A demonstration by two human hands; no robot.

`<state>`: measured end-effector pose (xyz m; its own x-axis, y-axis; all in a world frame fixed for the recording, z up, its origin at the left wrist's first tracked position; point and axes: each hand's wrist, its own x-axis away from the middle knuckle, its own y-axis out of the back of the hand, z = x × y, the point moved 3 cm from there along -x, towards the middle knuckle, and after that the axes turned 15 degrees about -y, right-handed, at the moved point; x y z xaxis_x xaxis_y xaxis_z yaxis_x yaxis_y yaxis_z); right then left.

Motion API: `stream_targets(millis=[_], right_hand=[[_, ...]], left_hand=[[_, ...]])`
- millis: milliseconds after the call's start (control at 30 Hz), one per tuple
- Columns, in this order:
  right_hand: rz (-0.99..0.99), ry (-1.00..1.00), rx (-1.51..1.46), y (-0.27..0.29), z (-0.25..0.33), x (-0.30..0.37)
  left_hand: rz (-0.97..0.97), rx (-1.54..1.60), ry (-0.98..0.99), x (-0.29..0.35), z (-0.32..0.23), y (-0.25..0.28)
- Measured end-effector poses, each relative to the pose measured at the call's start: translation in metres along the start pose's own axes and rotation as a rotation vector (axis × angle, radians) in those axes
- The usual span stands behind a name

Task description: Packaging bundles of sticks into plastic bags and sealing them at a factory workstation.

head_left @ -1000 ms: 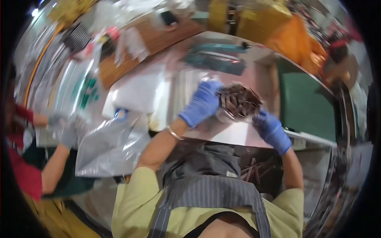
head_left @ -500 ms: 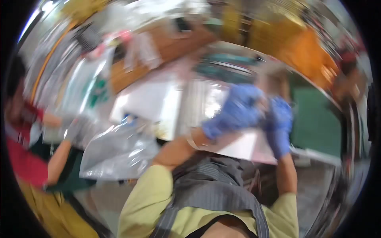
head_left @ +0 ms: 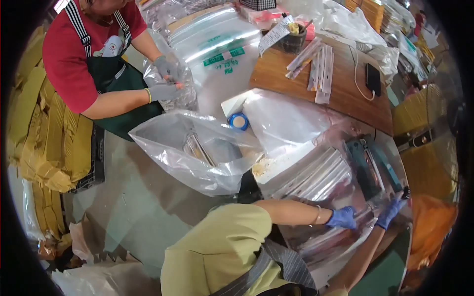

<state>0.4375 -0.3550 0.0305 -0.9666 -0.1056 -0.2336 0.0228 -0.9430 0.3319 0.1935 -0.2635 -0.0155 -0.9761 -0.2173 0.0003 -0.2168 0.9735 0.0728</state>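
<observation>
Both grips: our left hand point(head_left: 341, 218) and right hand point(head_left: 390, 212), in blue gloves, have a clear packet point(head_left: 366, 215) between them; we cannot tell if the fingers are closed on it.
Clear packet's place: it is above the right part of the work table point(head_left: 270, 183), just beside the teal device point(head_left: 364, 170); its contents are too blurred for us to tell.
Left arm's pose: our forearm lies almost level across the view, with a pale bracelet point(head_left: 318, 215) near the wrist.
Right arm's pose: our forearm rises slantwise from the lower edge, and the hand is near the device's end.
Stacked packets: next to our left hand we see long, shiny packets point(head_left: 316, 175) lying side by side.
Large clear bag: farther left, this bag point(head_left: 165, 143) gapes open, with several slim packets point(head_left: 198, 149) inside.
Blue tape roll: it point(head_left: 238, 121) rests near the bag.
Dark pot: on the brown board point(head_left: 355, 74), this pot point(head_left: 292, 43) holds small objects.
Co-worker: the co-worker's gloved hands point(head_left: 165, 92) touch clear plastic point(head_left: 183, 91).
</observation>
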Motion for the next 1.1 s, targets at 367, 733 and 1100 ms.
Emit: stream_targets(millis=[367, 733, 1100], right_hand=[[0.058, -0.35, -0.367, -0.014, -0.005, -0.003], [-0.128, -0.426, -0.584, -0.061, -0.018, 0.05], [-0.238, -0.379, -0.521, -0.044, -0.001, 0.065]], left_hand=[[-0.119, 0.299, 0.187, -0.089, 0.016, 0.116], [-0.064, 0.562, 0.095, -0.056, 0.042, 0.13], [0.091, 0.5, 0.284, -0.057, 0.002, 0.136]])
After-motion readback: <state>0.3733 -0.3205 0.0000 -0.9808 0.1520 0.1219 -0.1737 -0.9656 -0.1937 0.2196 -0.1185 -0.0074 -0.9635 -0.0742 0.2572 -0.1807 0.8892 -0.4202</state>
